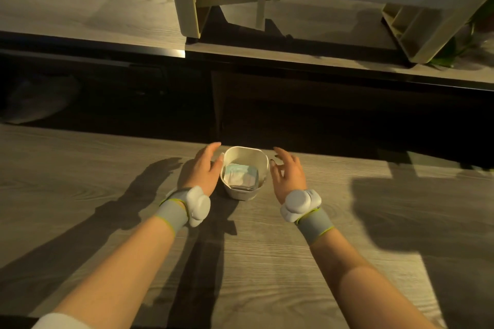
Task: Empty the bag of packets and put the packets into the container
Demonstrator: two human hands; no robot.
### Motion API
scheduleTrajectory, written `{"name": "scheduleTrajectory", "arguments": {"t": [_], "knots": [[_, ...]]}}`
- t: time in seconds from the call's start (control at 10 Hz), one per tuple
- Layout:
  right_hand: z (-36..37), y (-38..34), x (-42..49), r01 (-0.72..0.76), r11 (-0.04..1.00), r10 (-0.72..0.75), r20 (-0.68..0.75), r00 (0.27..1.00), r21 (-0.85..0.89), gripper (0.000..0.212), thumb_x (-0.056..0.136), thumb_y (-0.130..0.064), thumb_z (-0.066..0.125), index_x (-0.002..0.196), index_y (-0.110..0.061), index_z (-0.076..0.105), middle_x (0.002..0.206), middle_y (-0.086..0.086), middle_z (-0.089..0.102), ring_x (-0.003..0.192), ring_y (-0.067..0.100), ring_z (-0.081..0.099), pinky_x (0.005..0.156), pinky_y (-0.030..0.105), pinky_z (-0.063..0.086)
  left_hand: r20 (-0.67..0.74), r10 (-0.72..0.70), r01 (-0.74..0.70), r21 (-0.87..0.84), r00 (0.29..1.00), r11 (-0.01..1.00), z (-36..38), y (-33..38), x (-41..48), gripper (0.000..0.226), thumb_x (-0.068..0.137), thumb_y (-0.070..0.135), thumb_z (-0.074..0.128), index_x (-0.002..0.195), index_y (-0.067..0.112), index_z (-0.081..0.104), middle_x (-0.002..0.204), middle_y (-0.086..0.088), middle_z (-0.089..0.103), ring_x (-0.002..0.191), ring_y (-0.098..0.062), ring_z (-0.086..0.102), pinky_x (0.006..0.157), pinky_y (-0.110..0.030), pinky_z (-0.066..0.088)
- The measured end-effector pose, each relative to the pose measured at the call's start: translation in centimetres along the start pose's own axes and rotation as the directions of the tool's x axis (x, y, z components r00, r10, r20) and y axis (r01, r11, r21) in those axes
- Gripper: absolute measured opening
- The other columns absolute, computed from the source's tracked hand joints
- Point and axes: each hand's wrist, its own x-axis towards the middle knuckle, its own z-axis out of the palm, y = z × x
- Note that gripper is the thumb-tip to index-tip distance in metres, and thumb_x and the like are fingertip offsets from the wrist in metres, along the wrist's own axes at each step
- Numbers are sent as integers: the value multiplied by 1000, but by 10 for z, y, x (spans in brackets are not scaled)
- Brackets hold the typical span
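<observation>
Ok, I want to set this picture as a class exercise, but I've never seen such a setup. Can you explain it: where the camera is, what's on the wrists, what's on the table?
There is no machine here, just a person. The one picture comes from a camera worn on their head, looking forward and down, so both forearms reach in from the bottom. Each wrist carries a grey band with a white device; its purpose I cannot tell. On the wooden table stands a white container with packets lying inside. The left hand and right hand are open on either side of it; neither has a grip on anything. No bag is in view.
</observation>
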Motion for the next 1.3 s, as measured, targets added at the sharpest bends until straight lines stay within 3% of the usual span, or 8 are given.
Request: {"name": "scheduleTrajectory", "arguments": {"t": [0.1,0.2,0.3,0.5,0.6,0.9,1.1,1.3], "knots": [[5,9,-12,-182,974,164,136,977,133,42,98,-22,39,138,-8,42,138,13,51,127,28,50,108,37,40,80,-238,247,-126,968,961,2,-11,-4,48,95,42,35,127,11,53,137,-14,50,124,-31,47,109,-40,33],[12,13,-22,-255,936,202,224,953,241,42,99,-25,36,136,-7,45,139,14,51,131,28,46,111,44,36,149,-357,386,-322,922,865,5,-13,-11,58,93,48,36,131,4,47,136,-19,49,112,-27,53,103,-38,39],[15,8,-19,-305,897,232,245,941,320,43,99,-26,34,137,-6,43,140,13,49,132,26,44,114,41,34,230,-358,425,-453,905,783,8,-9,-12,53,100,34,26,136,-3,38,139,-24,45,126,-32,47,107,-38,33],[21,-2,9,-351,851,270,248,930,390,44,100,-23,34,138,-2,39,144,17,44,135,28,40,116,41,31,338,-334,468,-500,880,729,0,6,-2,53,100,35,17,143,5,27,152,-15,29,142,-28,26,115,-36,19],[25,-9,32,-354,845,283,227,932,402,45,99,-22,37,138,0,39,143,19,43,135,31,40,115,44,31,339,-319,457,-505,885,732,-4,14,14,55,99,39,19,145,9,23,154,-11,27,143,-25,24,116,-35,19],[33,-21,88,-404,808,332,237,913,429,49,98,-22,39,142,-1,31,147,20,38,138,33,35,117,44,28,318,-320,448,-541,893,712,-10,29,66,53,99,39,20,145,12,24,154,-9,27,142,-24,26,115,-36,21],[34,-16,94,-389,826,322,224,920,408,45,98,-21,39,136,3,38,139,22,47,132,35,43,114,46,32,310,-331,453,-576,891,680,-8,25,76,52,99,37,24,144,12,25,153,-9,28,142,-26,27,115,-39,22],[23,11,74,-382,801,343,169,924,460,41,97,-21,42,136,-9,41,141,16,46,132,30,43,114,44,33,155,-402,416,-559,902,717,-2,5,67,41,98,30,35,126,3,47,135,-16,51,126,-32,48,99,-42,38]]}}
